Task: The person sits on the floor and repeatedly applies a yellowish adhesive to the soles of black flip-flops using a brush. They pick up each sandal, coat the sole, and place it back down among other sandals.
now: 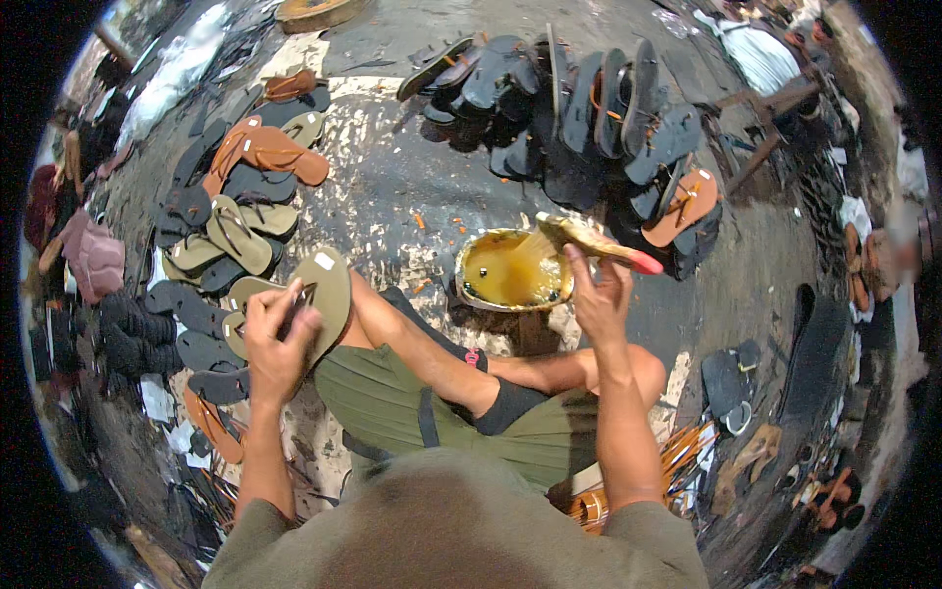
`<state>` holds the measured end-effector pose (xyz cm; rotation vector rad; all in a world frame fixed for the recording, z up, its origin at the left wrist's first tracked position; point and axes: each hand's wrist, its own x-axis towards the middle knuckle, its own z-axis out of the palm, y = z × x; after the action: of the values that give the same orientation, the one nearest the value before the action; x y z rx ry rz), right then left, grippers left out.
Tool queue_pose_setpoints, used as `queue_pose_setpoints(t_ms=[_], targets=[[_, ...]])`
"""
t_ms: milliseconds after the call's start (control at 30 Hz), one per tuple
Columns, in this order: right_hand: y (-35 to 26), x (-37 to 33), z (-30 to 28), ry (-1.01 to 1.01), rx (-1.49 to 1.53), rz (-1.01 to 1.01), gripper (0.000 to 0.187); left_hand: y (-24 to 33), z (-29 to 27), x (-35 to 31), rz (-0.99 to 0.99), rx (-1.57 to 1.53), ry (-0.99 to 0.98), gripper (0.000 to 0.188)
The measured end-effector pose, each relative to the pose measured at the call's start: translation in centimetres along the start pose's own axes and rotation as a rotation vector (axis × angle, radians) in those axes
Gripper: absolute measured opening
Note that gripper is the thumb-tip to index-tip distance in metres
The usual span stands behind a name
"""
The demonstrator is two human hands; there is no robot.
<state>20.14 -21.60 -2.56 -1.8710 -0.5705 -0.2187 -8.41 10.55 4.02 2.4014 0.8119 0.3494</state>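
Observation:
My left hand (278,339) is closed around an olive-green flip-flop (332,294) over my left knee, its sole upright with a small white tag near the tip. Its fingers are partly blurred at the dark straps. In my right hand (601,299) is a brush (589,239) with a wooden handle and a red end, gripped between thumb and fingers. The bristles reach over the rim of a bowl (461,285) and touch or hang just above the yellow-brown liquid (505,270) in it; I cannot tell which.
To the left lie several olive flip-flops (238,236), orange ones (285,154) and black ones. A large heap of black flip-flops (498,74) covers the far middle and right, with an orange one (684,206) at its edge. Thin orange strips (682,456) lie beside my right arm.

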Motion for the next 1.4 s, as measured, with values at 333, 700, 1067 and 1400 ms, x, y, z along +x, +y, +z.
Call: queue_pose_setpoints(t_ms=[333,700,1067,1400], targets=[[-8.4,1.6,-7.3,0.056,0.275,0.456,0.025,6.4,0.6,1.4,-0.189,-0.952,-0.249,0.069],[-14.1,-1.2,3.8,0.013,0.183,-0.171,0.022,14.0,9.4,-2.0,-0.273,-1.889,-0.503,0.078],[-12.0,-1.6,2.8,-0.170,0.225,0.020,0.030,12.7,10.0,-2.4,-0.277,-2.027,-0.541,0.087],[1.9,-2.4,2.8,-0.237,-0.511,0.032,0.027,5.8,9.1,-11.1,-0.478,-1.480,-0.676,0.087]])
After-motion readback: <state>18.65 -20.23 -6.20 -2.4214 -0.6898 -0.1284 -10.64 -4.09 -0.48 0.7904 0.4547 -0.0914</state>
